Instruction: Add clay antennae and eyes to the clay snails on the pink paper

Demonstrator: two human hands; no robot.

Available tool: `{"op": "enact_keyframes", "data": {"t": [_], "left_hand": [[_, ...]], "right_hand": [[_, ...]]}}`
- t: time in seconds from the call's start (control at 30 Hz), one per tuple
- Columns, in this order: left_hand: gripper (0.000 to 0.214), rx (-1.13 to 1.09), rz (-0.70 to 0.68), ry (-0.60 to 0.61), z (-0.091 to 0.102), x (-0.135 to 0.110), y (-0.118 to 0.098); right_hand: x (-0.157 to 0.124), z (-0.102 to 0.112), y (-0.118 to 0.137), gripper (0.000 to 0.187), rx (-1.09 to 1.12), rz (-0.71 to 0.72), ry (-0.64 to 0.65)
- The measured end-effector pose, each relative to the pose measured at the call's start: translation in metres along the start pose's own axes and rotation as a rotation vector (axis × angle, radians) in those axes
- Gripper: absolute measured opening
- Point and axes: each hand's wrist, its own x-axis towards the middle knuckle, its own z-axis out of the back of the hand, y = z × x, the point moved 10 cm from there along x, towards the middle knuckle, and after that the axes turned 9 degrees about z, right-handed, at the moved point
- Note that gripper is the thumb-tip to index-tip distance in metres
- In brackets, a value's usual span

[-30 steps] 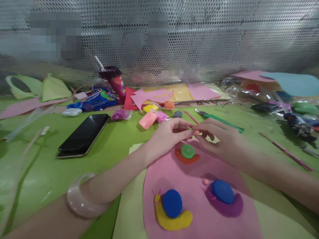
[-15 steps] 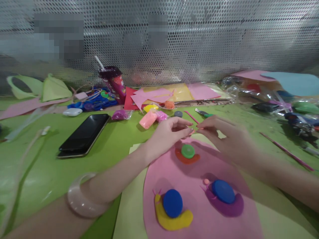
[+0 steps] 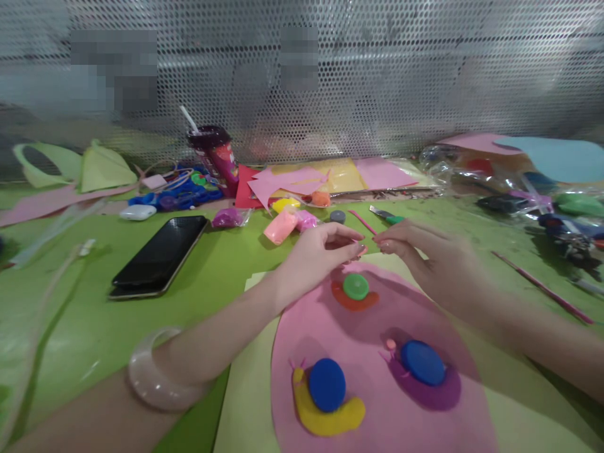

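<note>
My left hand (image 3: 317, 255) and my right hand (image 3: 427, 258) meet fingertip to fingertip just above a pink sheet (image 3: 372, 371). Both pinch a tiny pink bit of clay that I can barely make out. Right below them lies a clay snail with an orange body and a green shell (image 3: 355, 290). Nearer to me on the sheet lie a yellow snail with a blue shell (image 3: 326, 396) and a purple snail with a blue shell (image 3: 425, 371). A small pink ball (image 3: 390, 344) sits by the purple snail's head.
A black phone (image 3: 159, 255) lies at the left on the green table. Behind the hands lie packs of pink clay (image 3: 282, 225), a green-handled knife (image 3: 387, 217), a thin pink stick (image 3: 542, 288), a cup with a straw (image 3: 213, 157) and coloured paper sheets (image 3: 330, 176).
My right hand has lifted and opened out a little, moving slightly right, while the fingertips stay together. My left hand has hardly moved.
</note>
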Motion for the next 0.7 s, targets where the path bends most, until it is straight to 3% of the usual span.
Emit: {"op": "enact_keyframes", "data": {"t": [0.13,0.3,0.5,0.7], "left_hand": [[0.025,-0.002,0.003,0.014,-0.0012,0.0001,0.0007],[0.026,-0.028,0.003,0.021,-0.0011,0.0008,0.0031],[0.026,-0.048,0.033,0.033,-0.0020,0.0003,0.0073],[0.023,-0.035,0.038,0.028,-0.0021,-0.0003,0.0054]], "right_hand": [[-0.0007,-0.0031,0.0001,0.011,0.007,-0.009,0.028],[-0.0014,-0.0072,0.0048,0.030,0.042,0.068,0.062],[0.0017,-0.0036,0.0086,0.008,0.090,0.061,0.042],[0.0018,-0.0059,0.0092,0.014,0.104,0.066,0.054]]}}
